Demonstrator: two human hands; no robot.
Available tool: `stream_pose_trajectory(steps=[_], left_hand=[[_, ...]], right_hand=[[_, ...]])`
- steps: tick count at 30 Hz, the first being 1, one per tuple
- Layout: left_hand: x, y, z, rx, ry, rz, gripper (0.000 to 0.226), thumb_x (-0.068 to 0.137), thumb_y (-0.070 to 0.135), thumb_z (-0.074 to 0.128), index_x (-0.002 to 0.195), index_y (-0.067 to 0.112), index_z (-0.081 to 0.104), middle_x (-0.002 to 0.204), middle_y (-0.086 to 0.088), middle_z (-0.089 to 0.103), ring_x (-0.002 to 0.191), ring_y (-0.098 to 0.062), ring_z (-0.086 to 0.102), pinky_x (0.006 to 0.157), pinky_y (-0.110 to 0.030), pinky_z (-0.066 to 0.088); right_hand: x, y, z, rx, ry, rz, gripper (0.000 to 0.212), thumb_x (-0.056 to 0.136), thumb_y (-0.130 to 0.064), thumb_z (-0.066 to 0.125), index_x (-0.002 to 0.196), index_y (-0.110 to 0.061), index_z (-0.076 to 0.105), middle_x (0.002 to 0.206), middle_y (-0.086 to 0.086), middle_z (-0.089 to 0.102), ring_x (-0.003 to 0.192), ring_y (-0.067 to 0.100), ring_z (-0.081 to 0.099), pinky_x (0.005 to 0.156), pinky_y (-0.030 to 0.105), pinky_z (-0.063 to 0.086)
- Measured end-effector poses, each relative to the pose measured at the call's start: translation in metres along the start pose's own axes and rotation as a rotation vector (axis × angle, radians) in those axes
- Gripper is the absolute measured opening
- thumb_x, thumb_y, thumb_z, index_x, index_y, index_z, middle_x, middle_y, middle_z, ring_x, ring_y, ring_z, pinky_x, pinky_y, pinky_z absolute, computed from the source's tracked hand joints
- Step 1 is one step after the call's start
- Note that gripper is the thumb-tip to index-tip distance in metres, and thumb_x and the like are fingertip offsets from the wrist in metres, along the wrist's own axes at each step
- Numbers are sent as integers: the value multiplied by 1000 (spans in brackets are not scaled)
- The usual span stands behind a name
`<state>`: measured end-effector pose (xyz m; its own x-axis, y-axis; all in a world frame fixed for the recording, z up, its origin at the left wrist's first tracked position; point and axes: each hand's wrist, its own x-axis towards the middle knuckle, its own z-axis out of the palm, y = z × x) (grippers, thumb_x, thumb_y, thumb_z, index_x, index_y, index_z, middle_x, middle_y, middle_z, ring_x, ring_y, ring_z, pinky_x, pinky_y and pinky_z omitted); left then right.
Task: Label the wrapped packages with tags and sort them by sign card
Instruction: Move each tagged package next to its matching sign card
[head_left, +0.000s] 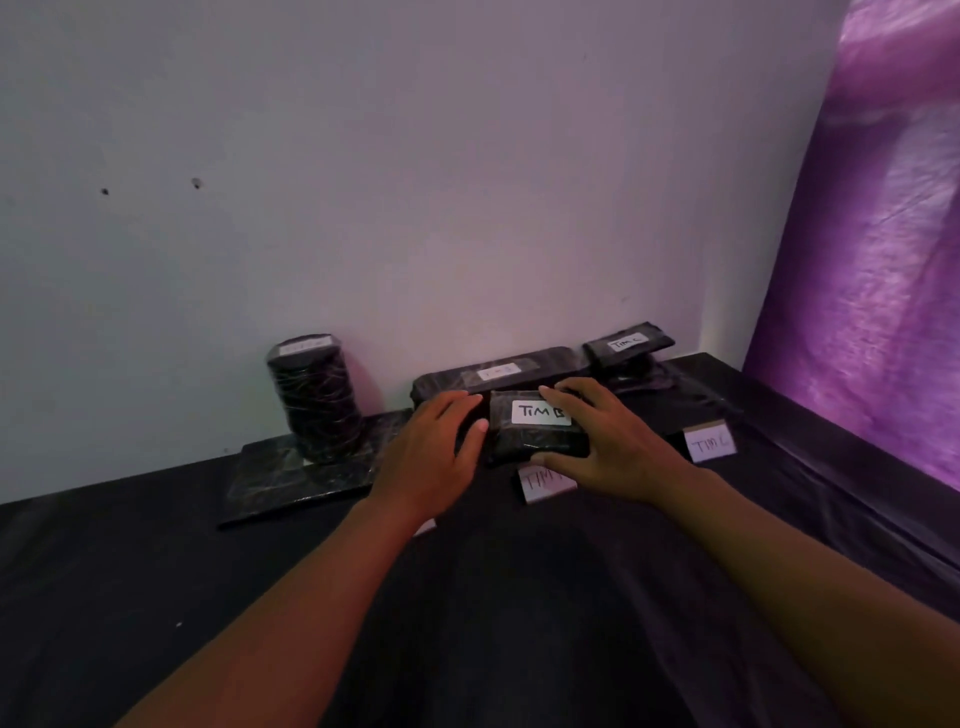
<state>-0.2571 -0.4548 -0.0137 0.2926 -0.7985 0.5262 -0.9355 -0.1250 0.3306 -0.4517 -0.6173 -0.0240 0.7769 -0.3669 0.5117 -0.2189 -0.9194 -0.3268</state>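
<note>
A small black wrapped package (530, 439) with a white tag reading "TIM B" sits in the middle, in front of a long flat tagged package (498, 371). My right hand (608, 441) grips the small package, fingers over its top right and thumb at its front edge. My left hand (434, 452) rests against its left side with fingers fairly straight. A white sign card (545, 482) lies just in front, partly hidden by the package. Another sign card reading "TIM C" (710, 444) stands to the right, with a package tagged "TIM C" (628, 344) behind it.
A tall wrapped cylinder (314, 397) with a tag on top stands on a flat wrapped slab (291, 486) at the left. Everything sits on a black cloth (493, 597) against a pale wall. A purple curtain (883, 260) hangs at the right.
</note>
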Motion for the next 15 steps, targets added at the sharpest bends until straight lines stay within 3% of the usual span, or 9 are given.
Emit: stream_pose_trajectory(steps=[6, 15], left_hand=[[50, -27, 21, 65, 17, -21, 40, 96, 24, 44, 128, 10, 64, 127, -9, 65, 117, -28, 59, 97, -44, 51], [84, -76, 60, 194, -107, -84, 64, 84, 40, 72, 138, 8, 57, 138, -12, 57, 129, -31, 52, 108, -45, 45]], right_hand=[[47, 35, 8, 38, -50, 26, 81, 86, -49, 76, 153, -21, 41, 147, -2, 36, 125, 13, 47, 102, 19, 39], [96, 75, 44, 108, -106, 59, 67, 88, -50, 72, 146, -27, 47, 143, -4, 40, 128, 14, 47, 110, 36, 45]])
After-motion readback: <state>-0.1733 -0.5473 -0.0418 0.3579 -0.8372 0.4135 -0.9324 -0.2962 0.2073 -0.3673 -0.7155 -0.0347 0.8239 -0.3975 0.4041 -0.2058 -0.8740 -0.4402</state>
